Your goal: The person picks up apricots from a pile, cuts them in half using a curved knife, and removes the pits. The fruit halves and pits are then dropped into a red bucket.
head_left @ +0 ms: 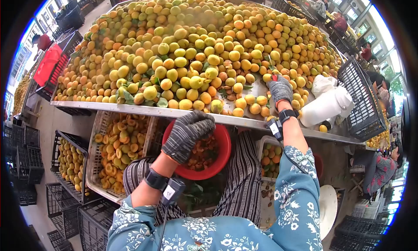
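Note:
My left hand (189, 135), in a grey striped glove, is over the red bowl (224, 153) at the metal table's front edge. Its fingers are curled together, and what they hold, if anything, is hidden. Fruit scraps (204, 153) lie in the bowl. My right hand (281, 91), gloved alike, is closed round a small knife (274, 77) with a red handle, its thin blade pointing away from me. Around it on the metal table (217, 116) are yellow-orange fruits (191, 94), heaped high behind.
A white crate (96, 133) of cut fruit and a black crate (56, 153) of whole fruit stand lower left. On the table's right are a white jug (324, 106), a plastic bag and a black crate (359, 94). Other people sit at the far right.

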A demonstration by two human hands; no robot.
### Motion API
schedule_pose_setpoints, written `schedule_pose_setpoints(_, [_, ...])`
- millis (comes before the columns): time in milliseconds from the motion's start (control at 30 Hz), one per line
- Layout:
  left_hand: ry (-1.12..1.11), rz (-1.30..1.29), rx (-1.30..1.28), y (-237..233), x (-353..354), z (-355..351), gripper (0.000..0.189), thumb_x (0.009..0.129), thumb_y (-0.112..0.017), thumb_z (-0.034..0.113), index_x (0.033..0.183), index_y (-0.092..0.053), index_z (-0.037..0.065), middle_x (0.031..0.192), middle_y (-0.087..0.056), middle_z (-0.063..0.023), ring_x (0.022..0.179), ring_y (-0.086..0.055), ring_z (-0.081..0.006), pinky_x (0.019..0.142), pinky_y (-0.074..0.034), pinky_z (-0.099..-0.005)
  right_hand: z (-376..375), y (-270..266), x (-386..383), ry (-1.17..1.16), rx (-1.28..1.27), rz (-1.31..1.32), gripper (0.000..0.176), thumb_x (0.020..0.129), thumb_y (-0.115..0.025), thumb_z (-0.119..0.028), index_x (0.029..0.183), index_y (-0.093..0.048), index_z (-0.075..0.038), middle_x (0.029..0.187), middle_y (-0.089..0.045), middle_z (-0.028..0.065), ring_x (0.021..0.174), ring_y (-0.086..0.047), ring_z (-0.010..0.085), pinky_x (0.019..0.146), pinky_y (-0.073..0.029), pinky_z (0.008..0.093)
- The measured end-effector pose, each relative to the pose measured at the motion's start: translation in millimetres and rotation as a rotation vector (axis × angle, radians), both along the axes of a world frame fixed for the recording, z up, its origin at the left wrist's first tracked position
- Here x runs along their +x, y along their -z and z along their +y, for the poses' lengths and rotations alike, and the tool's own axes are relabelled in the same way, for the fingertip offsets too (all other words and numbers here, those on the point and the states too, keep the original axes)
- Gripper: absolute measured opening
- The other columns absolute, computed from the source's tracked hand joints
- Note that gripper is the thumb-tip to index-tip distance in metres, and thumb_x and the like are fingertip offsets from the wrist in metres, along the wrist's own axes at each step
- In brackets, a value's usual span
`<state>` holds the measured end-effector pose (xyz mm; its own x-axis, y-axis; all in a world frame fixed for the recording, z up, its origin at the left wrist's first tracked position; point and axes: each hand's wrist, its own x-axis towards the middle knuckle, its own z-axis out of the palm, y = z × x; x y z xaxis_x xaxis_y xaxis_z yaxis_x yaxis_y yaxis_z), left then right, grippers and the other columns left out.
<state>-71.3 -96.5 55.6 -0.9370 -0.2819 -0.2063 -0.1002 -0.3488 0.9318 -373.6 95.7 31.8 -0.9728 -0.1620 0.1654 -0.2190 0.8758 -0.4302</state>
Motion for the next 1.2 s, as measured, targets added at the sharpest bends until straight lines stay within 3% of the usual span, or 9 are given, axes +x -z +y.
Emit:
schedule_pose_setpoints(367, [0.001,-0.109,0.047,40,-5,-16,0.016,0.087,-0.066,0.011,0.099,-0.064,0.000,0.084,-0.065,-0.0020,0.075,-0.059,-0.0096,0.068,-0.049,-0.0232,-26,-4,-33,-0.049,0.419,-0.069,0.027,0.089,-0.051,-0.021,0.114,-0.059,-0.014,0.115,-0.063,0.0179,0.108,-0.060,0.0357,0.087,-0.048,0.0464])
schedule_pose_setpoints(567, [-0.040,-0.036,0.029,43,-1,-20,0.014,0.087,-0.066,0.010,0.097,-0.063,0.000,0.080,-0.064,-0.0022,0.070,-0.059,-0.0102,0.066,-0.049,-0.0231,-27,12,-46,-0.059,0.312,-0.103,0.031,0.085,-0.061,-0.027,0.108,-0.062,-0.007,0.112,-0.063,0.0215,0.105,-0.060,0.0379,0.088,-0.048,0.0475])
schedule_pose_setpoints(600, [-0.035,-0.042,0.021,39,1,-22,0.014,0.087,-0.066,0.010,0.097,-0.063,0.000,0.081,-0.064,-0.0026,0.070,-0.059,-0.0103,0.067,-0.050,-0.0231,-27,3,-36,-0.125,0.384,-0.108,0.042,0.073,-0.076,-0.029,0.103,-0.063,-0.003,0.100,-0.067,0.0197,0.094,-0.065,0.0343,0.079,-0.052,0.0445])
schedule_pose_setpoints(733, [-0.043,-0.027,0.082,32,8,-30,0.017,0.088,-0.066,0.012,0.099,-0.063,0.000,0.081,-0.064,-0.0042,0.069,-0.060,-0.0118,0.064,-0.051,-0.0245,-21,11,-5,-0.217,-0.128,-0.277,0.032,0.068,-0.080,-0.024,0.085,-0.062,-0.004,0.061,-0.060,0.0047,0.048,-0.058,0.0169,0.044,-0.046,0.0307])
schedule_pose_setpoints(800, [-0.047,-0.023,0.174,33,8,-34,0.026,0.086,-0.067,0.011,0.109,-0.059,0.001,0.082,-0.064,-0.0052,0.068,-0.060,-0.0130,0.059,-0.049,-0.0248,-37,-49,75,-0.239,-1.045,-0.723,0.022,0.075,-0.075,-0.024,0.082,-0.060,-0.009,0.057,-0.054,-0.0012,0.041,-0.048,0.0092,0.037,-0.037,0.0232])
schedule_pose_setpoints(900, [-0.032,0.048,0.166,24,8,-32,0.039,0.083,-0.070,0.011,0.119,-0.055,0.002,0.083,-0.064,-0.0056,0.067,-0.060,-0.0137,0.058,-0.048,-0.0243,-43,-53,120,-0.326,-1.169,-0.853,0.020,0.081,-0.069,-0.026,0.090,-0.061,-0.011,0.055,-0.052,-0.0023,0.038,-0.046,0.0084,0.034,-0.034,0.0216])
schedule_pose_setpoints(967, [0.052,0.139,0.173,33,5,-37,0.059,0.080,-0.071,0.009,0.132,-0.043,0.005,0.080,-0.061,-0.0074,0.064,-0.059,-0.0152,0.056,-0.049,-0.0270,-37,-45,141,-0.315,-1.291,-1.076,0.018,0.080,-0.070,-0.011,0.096,-0.063,-0.008,0.080,-0.066,0.0047,0.070,-0.064,0.0141,0.059,-0.051,0.0253])
schedule_pose_setpoints(1033, [0.074,0.226,0.218,33,3,-35,0.062,0.079,-0.071,0.007,0.134,-0.043,0.007,0.082,-0.061,-0.0080,0.064,-0.059,-0.0145,0.056,-0.049,-0.0266,-43,-52,171,-0.395,-1.177,-1.087,0.023,0.080,-0.070,-0.020,0.099,-0.064,-0.008,0.077,-0.066,0.0032,0.054,-0.057,0.0107,0.043,-0.041,0.0206])
schedule_pose_setpoints(1200, [0.182,0.263,0.232,18,14,-32,0.062,0.077,-0.073,0.009,0.133,-0.047,0.007,0.090,-0.063,-0.0069,0.072,-0.060,-0.0131,0.060,-0.050,-0.0243,-66,-52,209,-0.435,-1.027,-1.043,0.029,0.077,-0.070,-0.025,0.099,-0.062,-0.007,0.073,-0.062,0.0003,0.050,-0.053,0.0077,0.043,-0.040,0.0196])
